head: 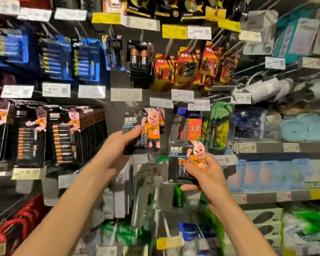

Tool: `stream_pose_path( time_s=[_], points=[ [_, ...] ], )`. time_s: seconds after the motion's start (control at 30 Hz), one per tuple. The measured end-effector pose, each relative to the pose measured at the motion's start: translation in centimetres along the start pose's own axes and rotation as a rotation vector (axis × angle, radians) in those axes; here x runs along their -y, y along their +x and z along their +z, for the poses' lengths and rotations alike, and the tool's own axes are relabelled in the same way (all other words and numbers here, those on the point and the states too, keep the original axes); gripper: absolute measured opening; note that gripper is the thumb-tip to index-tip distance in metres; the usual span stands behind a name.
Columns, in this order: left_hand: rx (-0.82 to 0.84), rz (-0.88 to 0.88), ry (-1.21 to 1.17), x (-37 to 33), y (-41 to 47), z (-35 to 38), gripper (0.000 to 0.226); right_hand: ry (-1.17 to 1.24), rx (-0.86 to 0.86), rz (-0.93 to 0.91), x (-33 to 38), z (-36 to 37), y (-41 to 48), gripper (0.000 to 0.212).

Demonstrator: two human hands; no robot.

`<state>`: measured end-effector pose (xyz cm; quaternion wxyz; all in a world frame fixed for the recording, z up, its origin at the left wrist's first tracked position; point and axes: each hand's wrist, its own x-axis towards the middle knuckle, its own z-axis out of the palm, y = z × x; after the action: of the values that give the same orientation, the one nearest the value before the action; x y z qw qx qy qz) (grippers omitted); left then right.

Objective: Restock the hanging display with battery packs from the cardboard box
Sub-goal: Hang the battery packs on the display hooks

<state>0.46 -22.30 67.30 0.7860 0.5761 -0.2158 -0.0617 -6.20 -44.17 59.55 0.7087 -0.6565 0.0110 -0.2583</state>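
At display centre, left hand [126,139] grips top pack [148,124] by its lower edge, held up at 12 o'clock toward a peg I can't see. Right hand [207,172] at 4 o'clock pinches low pack [181,156].

Risk: the hang hole misses the peg, or the one-edge hold lets the card twist and drop.

Readable: DURACELL and 金霸王 on both packs, "7" on the top one, tag [182,95] 10.90, neighbour pack [195,128] "12". Box not in view.
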Motion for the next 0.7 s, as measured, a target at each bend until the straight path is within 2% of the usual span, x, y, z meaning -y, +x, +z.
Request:
stream_pose_path(
  time_s=[0.27, 0.33, 0.5, 0.7],
  points=[
    [-0.006, -0.053, -0.165, -4.2, 7.1, 0.7, 0.015, 0.006, 0.013, -0.048, 0.3, 4.8, 7.7, 0.026],
    [-0.037, -0.042, -0.219, -4.6, 8.0, 0.5, 0.018, 0.003, 0.037, -0.064, 0.4, 5.4, 8.9, 0.023],
    [0.005, 0.020, -0.407, -4.8, 9.8, -0.1, 0.038, -0.018, 0.102, -0.109, 0.8, 6.5, 11.9, 0.017],
    [-0.010, 0.083, -0.422, -5.2, 10.4, 0.2, 0.043, 0.001, 0.167, -0.165, 0.4, 7.7, 15.1, 0.010]
  ],
)
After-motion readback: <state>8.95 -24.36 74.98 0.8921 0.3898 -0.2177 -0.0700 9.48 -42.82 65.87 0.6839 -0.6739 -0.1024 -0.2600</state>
